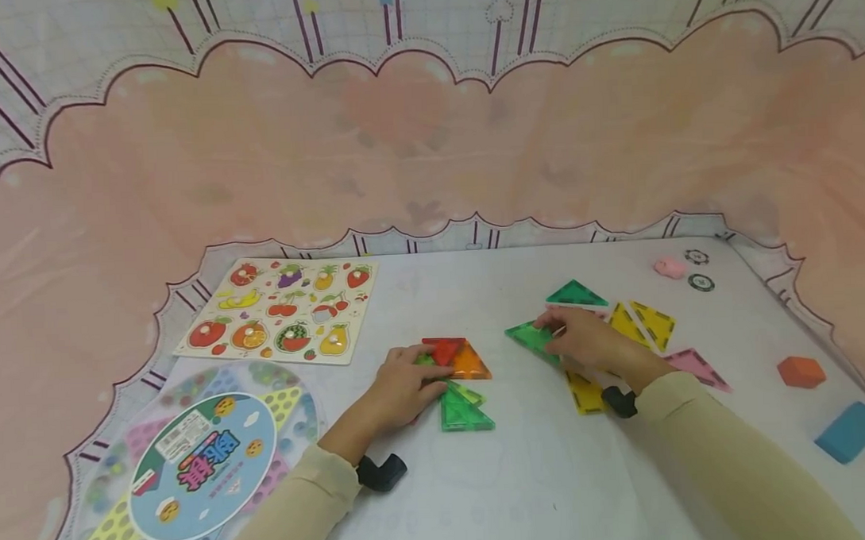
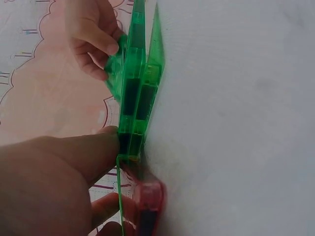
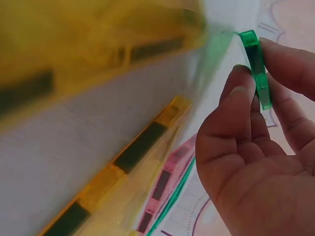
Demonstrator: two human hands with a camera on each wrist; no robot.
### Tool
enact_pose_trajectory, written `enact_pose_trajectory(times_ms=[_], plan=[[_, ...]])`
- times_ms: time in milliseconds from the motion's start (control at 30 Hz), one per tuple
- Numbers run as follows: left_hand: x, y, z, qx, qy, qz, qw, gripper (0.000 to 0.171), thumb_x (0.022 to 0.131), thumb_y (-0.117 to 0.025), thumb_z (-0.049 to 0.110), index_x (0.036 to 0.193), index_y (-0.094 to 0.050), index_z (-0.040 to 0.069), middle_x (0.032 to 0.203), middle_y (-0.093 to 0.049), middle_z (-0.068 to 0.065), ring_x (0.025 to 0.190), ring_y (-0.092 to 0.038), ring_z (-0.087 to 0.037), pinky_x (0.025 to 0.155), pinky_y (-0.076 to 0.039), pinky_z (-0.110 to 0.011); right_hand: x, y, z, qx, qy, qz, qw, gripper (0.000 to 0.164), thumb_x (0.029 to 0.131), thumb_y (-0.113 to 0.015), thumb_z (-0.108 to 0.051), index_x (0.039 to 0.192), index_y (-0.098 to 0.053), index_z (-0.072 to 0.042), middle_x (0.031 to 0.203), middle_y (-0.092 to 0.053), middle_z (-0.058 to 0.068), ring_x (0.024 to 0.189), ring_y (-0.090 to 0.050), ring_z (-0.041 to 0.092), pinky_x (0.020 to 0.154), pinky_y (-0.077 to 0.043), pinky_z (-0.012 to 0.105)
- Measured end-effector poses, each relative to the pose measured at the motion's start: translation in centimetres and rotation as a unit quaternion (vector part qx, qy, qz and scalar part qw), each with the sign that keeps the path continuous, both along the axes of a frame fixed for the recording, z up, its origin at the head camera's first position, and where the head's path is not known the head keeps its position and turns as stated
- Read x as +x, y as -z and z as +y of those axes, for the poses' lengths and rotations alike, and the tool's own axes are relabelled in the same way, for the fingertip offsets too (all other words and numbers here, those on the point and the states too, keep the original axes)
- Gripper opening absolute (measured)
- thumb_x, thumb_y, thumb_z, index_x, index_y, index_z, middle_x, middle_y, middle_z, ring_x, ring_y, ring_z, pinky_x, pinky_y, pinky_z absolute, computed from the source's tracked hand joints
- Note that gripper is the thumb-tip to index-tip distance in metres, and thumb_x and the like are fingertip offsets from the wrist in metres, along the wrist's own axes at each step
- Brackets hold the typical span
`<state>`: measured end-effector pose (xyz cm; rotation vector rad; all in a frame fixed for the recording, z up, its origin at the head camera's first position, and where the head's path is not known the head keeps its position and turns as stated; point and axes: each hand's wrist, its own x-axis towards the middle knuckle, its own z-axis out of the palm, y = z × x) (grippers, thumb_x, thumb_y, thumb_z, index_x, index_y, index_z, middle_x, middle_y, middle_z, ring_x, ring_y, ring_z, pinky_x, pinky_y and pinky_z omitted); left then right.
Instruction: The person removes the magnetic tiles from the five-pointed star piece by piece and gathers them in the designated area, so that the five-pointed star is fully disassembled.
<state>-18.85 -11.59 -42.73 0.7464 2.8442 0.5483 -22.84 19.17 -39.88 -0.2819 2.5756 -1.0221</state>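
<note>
Green triangle tile (image 1: 529,337), pinched edge-on between thumb and fingers of right hand (image 1: 591,345); right of mid-bench (image 1: 448,500), well inside the far-right corner. Possible trouble: slipping or twisting, from a narrow fingertip hold; snagging on nearby yellow tile (image 1: 585,396), perhaps by magnets, judging by dark strips in the rims. Left hand (image 1: 401,386) at red tile (image 1: 446,349) and orange tile (image 1: 471,362), pinching or merely resting, impossible to say; risk of skewing both by pressing sideways. Sharp tip aimed left and toward the far edge; long axis slanting back to near-right.

Peach scalloped cloth (image 1: 257,165) behind white work surface (image 1: 525,473).
</note>
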Motion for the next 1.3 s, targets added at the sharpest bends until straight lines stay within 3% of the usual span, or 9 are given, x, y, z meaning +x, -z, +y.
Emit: enact_pose_trajectory(times_ms=[133, 300, 567, 933, 1100, 1300], plan=[[0.0, 0.1, 0.0, 0.004, 0.002, 0.004, 1.0000, 0.032, 0.089, -0.052, 0.038, 0.119, -0.058, 0.032, 0.137, -0.034, -0.004, 0.116, -0.029, -0.029, 0.092, -0.030, -0.042, -0.9, 0.3, 0.1, 0.020, 0.003, 0.006, 1.000, 0.038, 0.084, -0.061, -0.015, 0.121, -0.052, -0.015, 0.116, -0.050, 0.009, 0.102, -0.046, 0.025, 0.083, -0.041, 0.039], [0.0, 0.1, -0.2, 0.008, 0.002, 0.006, 0.9999, 0.032, 0.089, -0.052, 0.039, 0.119, -0.059, 0.031, 0.137, -0.034, -0.004, 0.116, -0.029, -0.029, 0.092, -0.029, -0.042, -0.5, -0.5, 0.4, 0.025, 0.013, 0.019, 0.999, 0.044, 0.084, -0.060, -0.021, 0.127, -0.048, -0.014, 0.120, -0.049, 0.011, 0.108, -0.043, 0.026, 0.086, -0.040, 0.043], [0.4, 0.0, 0.2, 0.020, -0.018, 0.004, 0.9996, 0.031, 0.088, -0.053, 0.037, 0.117, -0.060, 0.030, 0.137, -0.035, -0.005, 0.118, -0.029, -0.031, 0.093, -0.029, -0.044, 1.9, -1.1, -0.1, -0.012, -0.026, 0.060, 0.998, 0.043, 0.084, -0.063, -0.025, 0.122, -0.051, -0.009, 0.122, -0.050, 0.007, 0.102, -0.048, 0.022, 0.081, -0.044, 0.035], [1.0, 0.0, 1.0, 0.023, -0.084, 0.038, 0.9955, 0.031, 0.085, -0.057, 0.039, 0.113, -0.063, 0.027, 0.129, -0.043, -0.012, 0.111, -0.035, -0.034, 0.086, -0.034, -0.044, 6.2, 0.6, -4.7, 0.012, -0.071, 0.000, 0.997, 0.038, 0.078, -0.068, -0.033, 0.113, -0.057, -0.023, 0.101, -0.056, -0.010, 0.089, -0.049, 0.012, 0.075, -0.044, 0.029], [0.8, 0.2, 0.7, 0.014, -0.085, 0.021, 0.9961, 0.033, 0.086, -0.055, 0.042, 0.115, -0.061, 0.030, 0.132, -0.040, -0.010, 0.112, -0.033, -0.032, 0.087, -0.033, -0.043, 7.3, 1.0, -6.5, 0.017, -0.106, -0.014, 0.994, 0.040, 0.077, -0.070, -0.029, 0.114, -0.057, -0.021, 0.098, -0.054, -0.010, 0.088, -0.048, 0.013, 0.078, -0.042, 0.033], [0.5, 0.3, 0.0, 0.015, -0.062, -0.010, 0.9979, 0.031, 0.086, -0.054, 0.041, 0.116, -0.059, 0.035, 0.137, -0.034, -0.007, 0.115, -0.028, -0.030, 0.091, -0.030, -0.042, 7.4, 1.1, -8.0, 0.030, -0.115, -0.006, 0.993, 0.045, 0.075, -0.072, -0.028, 0.116, -0.055, -0.019, 0.096, -0.053, -0.011, 0.085, -0.047, 0.013, 0.076, -0.042, 0.032]])
